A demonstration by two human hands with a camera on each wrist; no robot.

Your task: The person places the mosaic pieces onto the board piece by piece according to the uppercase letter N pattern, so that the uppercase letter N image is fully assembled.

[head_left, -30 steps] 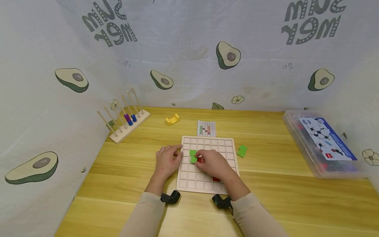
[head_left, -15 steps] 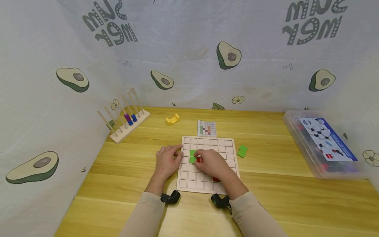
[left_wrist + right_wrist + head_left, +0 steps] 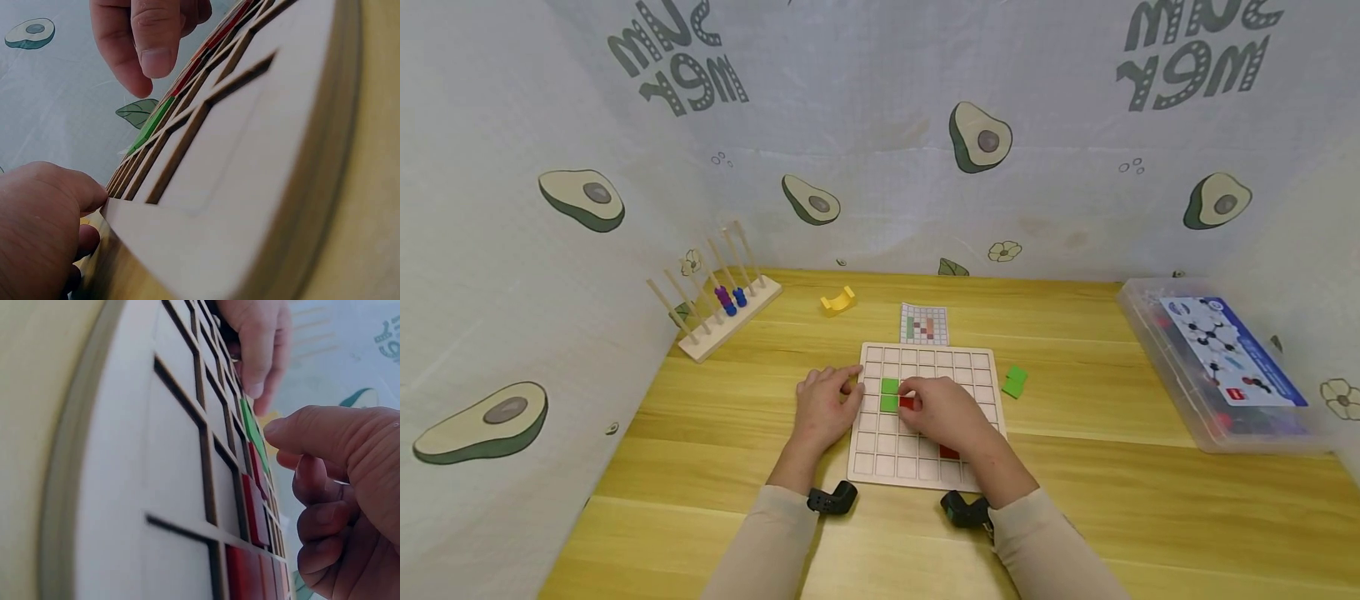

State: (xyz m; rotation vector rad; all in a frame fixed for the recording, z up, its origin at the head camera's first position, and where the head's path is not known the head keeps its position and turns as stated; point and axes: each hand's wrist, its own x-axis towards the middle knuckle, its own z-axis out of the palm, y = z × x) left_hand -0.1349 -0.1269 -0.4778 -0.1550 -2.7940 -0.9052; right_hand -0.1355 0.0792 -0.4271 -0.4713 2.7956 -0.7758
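A square wooden grid board (image 3: pixel 864 466) lies flat before me. Two green square tiles (image 3: pixel 889 403) fill neighbouring cells on its left side. My right hand (image 3: pixel 946 412) is over the board, thumb and index bent down beside those tiles, above a red tile (image 3: pixel 906 402) that they partly cover. Nothing shows between these fingers in the right wrist view, where several red tiles (image 3: pixel 255 509) sit in cells. Another red tile (image 3: pixel 949 453) peeks out under the right wrist. My left hand (image 3: pixel 826 407) rests at the board's left edge, its fingertips touching the edge in the left wrist view.
A printed pattern card (image 3: pixel 924 325) lies behind the board. Loose green tiles (image 3: pixel 1015 382) are to its right. Further off stand a pegged wooden rack (image 3: pixel 730 321) with beads, a yellow curved block (image 3: pixel 838 301) and a clear plastic box (image 3: pixel 1217 367).
My right hand's fingertips have shifted slightly right, off the green tile they overlapped, so both green tiles show whole. The left hand stays at the board's edge.
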